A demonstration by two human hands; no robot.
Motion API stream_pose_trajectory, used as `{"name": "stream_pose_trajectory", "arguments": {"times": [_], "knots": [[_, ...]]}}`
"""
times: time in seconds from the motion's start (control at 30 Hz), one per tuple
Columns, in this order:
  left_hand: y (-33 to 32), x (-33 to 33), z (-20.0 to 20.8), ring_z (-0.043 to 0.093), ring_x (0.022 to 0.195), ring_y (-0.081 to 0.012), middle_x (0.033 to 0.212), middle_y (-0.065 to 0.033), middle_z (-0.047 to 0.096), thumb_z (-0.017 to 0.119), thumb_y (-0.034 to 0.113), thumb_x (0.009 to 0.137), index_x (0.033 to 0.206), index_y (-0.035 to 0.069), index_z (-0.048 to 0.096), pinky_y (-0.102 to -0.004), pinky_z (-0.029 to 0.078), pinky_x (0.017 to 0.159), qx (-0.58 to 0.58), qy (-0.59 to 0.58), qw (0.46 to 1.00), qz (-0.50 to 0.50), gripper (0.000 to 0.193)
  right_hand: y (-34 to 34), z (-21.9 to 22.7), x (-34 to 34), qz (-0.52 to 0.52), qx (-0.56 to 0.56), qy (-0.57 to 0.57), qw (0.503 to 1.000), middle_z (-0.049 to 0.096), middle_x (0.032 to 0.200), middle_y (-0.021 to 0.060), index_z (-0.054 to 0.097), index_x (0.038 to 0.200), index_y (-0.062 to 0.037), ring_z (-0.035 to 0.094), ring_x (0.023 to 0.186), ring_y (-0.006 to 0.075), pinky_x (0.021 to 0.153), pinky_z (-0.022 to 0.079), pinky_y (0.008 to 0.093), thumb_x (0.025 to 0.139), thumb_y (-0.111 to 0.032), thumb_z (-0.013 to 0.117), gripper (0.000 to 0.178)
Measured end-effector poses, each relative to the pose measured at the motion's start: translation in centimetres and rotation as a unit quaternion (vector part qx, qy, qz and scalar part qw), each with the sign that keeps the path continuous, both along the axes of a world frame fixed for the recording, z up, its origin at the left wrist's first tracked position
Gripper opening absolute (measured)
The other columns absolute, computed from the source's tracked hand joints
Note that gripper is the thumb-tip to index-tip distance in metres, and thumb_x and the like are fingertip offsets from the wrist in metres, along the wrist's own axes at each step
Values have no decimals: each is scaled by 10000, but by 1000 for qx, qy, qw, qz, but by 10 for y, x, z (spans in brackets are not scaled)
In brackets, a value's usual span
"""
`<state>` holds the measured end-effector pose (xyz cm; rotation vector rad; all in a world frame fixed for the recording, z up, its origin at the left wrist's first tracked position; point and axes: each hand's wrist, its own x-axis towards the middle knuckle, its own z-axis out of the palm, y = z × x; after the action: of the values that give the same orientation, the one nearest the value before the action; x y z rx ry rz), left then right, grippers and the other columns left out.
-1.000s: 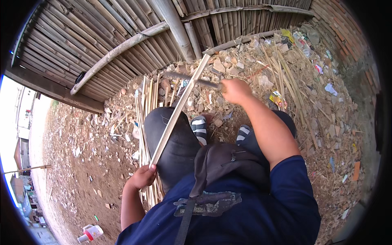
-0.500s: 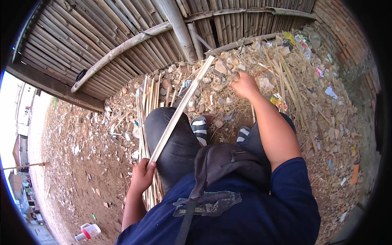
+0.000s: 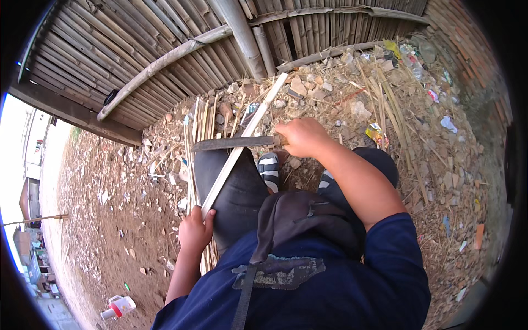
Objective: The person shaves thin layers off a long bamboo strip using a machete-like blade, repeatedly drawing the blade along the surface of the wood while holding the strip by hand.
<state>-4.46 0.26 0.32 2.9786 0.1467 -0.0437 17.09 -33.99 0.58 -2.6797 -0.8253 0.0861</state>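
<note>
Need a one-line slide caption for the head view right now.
Seated person's left hand steadies a bamboo strip across the knee while the right hand lays a long blade across it.

A long, pale bamboo strip [image 3: 242, 146] runs diagonally from near the lower left up toward the fence, its lower end gripped in the left hand [image 3: 195, 231]. A dark, flat blade [image 3: 231, 143] lies crosswise over the strip, held by the right hand [image 3: 302, 137].

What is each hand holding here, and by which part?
The left hand grips the pale bamboo strip at its near end. The right hand holds the dark blade by its handle end.
</note>
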Motion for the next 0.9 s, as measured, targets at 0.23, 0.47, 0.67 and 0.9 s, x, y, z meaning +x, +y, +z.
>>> {"name": "stream_pose_trajectory", "arguments": {"times": [0.23,0.47,0.67,0.9], "knots": [[7,7,-9,660,637,-467,679,-246,646,595,463,995,884,39,496,-561,517,573,-8,-5,1000,-17,450,-36,-21,43,-212,120,88,966,704,856,146,662,1007,-85,707,850,329,769,558,479,873,-169,647,159],[13,5,-14,653,626,-465,671,-239,640,587,446,1003,880,43,488,-569,504,555,-19,-5,1000,-16,433,-1,16,0,-58,-27,53,997,708,856,172,662,997,-93,712,858,349,766,561,484,803,-156,670,204],[11,16,-7,643,664,-493,682,-259,631,540,425,1024,898,32,492,-589,485,591,-37,11,999,-10,415,-34,-13,43,-138,45,133,981,714,931,216,692,983,-69,694,880,410,790,543,498,822,-200,639,214],[12,3,-13,660,612,-453,653,-233,642,557,472,1019,895,45,493,-552,515,538,6,-14,1000,-7,449,10,23,-4,-43,-66,34,996,719,917,184,663,999,-75,713,860,360,766,563,493,844,-162,631,180]]}}
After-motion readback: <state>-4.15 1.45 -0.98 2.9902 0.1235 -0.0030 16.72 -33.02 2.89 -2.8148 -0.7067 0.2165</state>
